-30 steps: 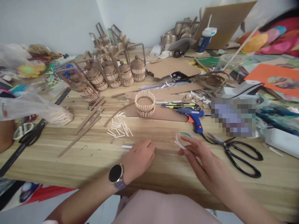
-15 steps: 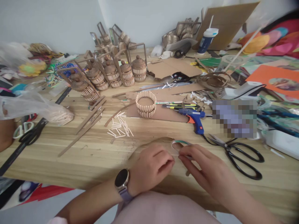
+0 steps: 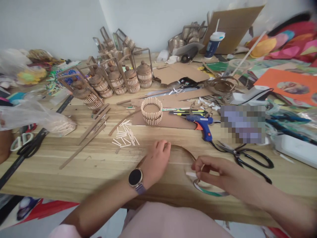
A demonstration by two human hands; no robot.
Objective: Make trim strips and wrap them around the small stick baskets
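Head view, left hand: the left hand (image 3: 156, 162) lies over the tabletop (image 3: 99, 178) near its front edge, fingers bent and close together on the brown strip (image 3: 183, 148); whether they grip it or only press it, I cannot tell.
Watch: the watch (image 3: 135, 178), round and dark-faced, sits on the left wrist.
Right hand: the right hand (image 3: 223, 173) is near the front edge, right of the left hand, its thumb and forefinger narrowed to a pinch on the brown strip.
Brown strip: it arches between the two hands, and part of it shows left of the left hand.
Green-and-white band: the green-and-white band (image 3: 209, 192) curls below the right hand's fingers, partly hidden by the hand.
Stick ring: the stick ring (image 3: 152, 117) stands upright beyond the hands, around the middle of the tabletop.
Loose sticks: the loose sticks (image 3: 125, 134) are scattered left of the stick ring, toward the front edge.
Glue gun: the blue glue gun (image 3: 201, 123) lies right of the stick ring.
Scissors: the black-handled scissors (image 3: 239, 154) lie open beyond the right hand.
Lidded baskets: the lidded baskets (image 3: 144, 76), with tall handles, are grouped toward the back left.
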